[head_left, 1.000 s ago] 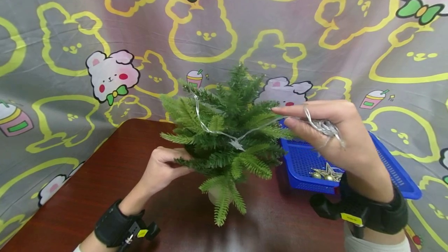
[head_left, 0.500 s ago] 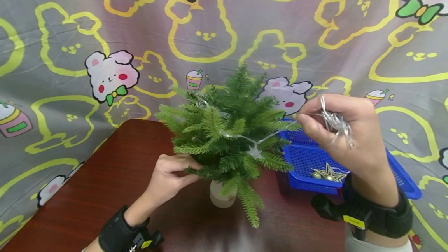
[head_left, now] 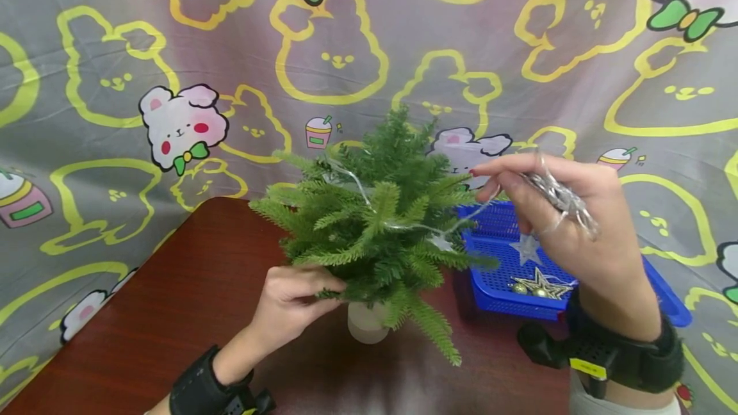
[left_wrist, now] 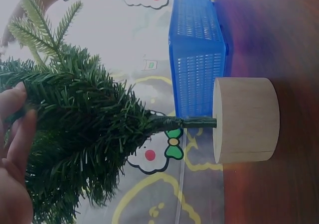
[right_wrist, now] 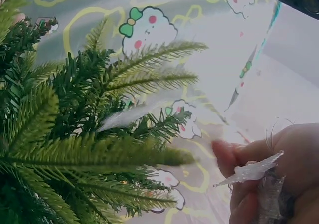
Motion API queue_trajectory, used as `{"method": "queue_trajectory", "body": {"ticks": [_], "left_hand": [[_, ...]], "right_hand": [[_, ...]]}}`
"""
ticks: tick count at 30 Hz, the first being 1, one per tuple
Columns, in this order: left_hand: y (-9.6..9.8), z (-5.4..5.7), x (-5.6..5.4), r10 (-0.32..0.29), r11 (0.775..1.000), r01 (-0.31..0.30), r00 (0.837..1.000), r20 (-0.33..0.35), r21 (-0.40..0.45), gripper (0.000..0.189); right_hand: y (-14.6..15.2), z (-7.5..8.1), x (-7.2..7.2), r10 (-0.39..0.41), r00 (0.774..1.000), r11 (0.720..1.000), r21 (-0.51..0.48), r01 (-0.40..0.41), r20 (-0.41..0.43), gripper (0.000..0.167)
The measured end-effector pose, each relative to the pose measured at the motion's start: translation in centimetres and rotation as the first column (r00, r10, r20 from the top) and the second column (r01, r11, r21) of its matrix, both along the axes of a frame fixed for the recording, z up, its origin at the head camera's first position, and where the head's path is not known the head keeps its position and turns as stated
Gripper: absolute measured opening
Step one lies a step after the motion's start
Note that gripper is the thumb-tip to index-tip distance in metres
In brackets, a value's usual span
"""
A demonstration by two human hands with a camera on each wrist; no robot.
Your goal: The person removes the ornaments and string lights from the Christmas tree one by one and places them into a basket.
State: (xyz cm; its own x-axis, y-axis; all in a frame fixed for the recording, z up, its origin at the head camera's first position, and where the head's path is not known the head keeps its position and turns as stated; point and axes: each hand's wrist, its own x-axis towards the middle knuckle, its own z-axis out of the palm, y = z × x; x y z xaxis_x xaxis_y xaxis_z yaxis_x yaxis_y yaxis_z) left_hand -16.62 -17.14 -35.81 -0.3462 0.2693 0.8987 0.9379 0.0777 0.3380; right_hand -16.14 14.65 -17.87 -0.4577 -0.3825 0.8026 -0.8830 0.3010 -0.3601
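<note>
A small artificial Christmas tree (head_left: pixel 380 210) stands on a round wooden base (left_wrist: pixel 246 119). My left hand (head_left: pixel 294 300) pinches a lower branch at the tree's left side. On the right, my right hand (head_left: pixel 582 229) holds a bunched clear string of star lights (head_left: pixel 562 200). One strand runs from those fingers across the front foliage to the upper left branches. A clear star (head_left: pixel 441 243) on that strand lies against the right front branches, and another star (head_left: pixel 527 250) dangles below my right hand. The strand behind the tree is hidden.
A blue plastic basket (head_left: pixel 490 305) sits right of the tree, holding a gold star ornament (head_left: pixel 544 284) and small gold balls (head_left: pixel 519 289). Beneath everything is a dark red-brown table (head_left: pixel 173 312). A cartoon-print curtain (head_left: pixel 242 31) hangs close behind.
The tree has turned, its front branches and the star on the strand swinging right. My left hand moved right and slightly down with it. My right hand shifted right; a second star now dangles below it.
</note>
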Motion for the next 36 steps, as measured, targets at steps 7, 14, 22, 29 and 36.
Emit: {"method": "queue_trajectory", "body": {"ticks": [7,14,22,29,36], "left_hand": [[0.8,0.2,0.3,0.037,0.998,-0.041,0.994,-0.098,-0.045,0.027],[1.5,0.2,0.4,0.04,0.998,-0.047,0.988,-0.147,-0.044,0.026],[2.0,0.2,0.4,0.037,0.998,-0.044,0.986,-0.161,-0.036,0.015],[2.5,0.1,0.5,0.006,1.0,-0.01,0.982,-0.186,-0.021,0.021],[2.9,0.1,0.6,0.005,0.999,-0.011,0.978,-0.208,-0.03,0.013]], "right_hand": [[-0.2,-0.4,0.1,-0.038,0.999,0.999,0.007,0.038,0.009,0.019],[-0.1,-0.5,0.2,-0.013,0.995,0.999,0.052,0.008,0.099,0.044],[-0.1,-0.5,0.3,-0.082,0.995,0.972,0.225,0.068,0.057,0.051],[-0.5,0.3,0.7,-0.063,0.998,0.954,0.294,0.052,0.026,0.037],[0.0,-0.2,0.3,-0.035,0.999,0.964,0.262,0.036,-0.009,0.026]]}}
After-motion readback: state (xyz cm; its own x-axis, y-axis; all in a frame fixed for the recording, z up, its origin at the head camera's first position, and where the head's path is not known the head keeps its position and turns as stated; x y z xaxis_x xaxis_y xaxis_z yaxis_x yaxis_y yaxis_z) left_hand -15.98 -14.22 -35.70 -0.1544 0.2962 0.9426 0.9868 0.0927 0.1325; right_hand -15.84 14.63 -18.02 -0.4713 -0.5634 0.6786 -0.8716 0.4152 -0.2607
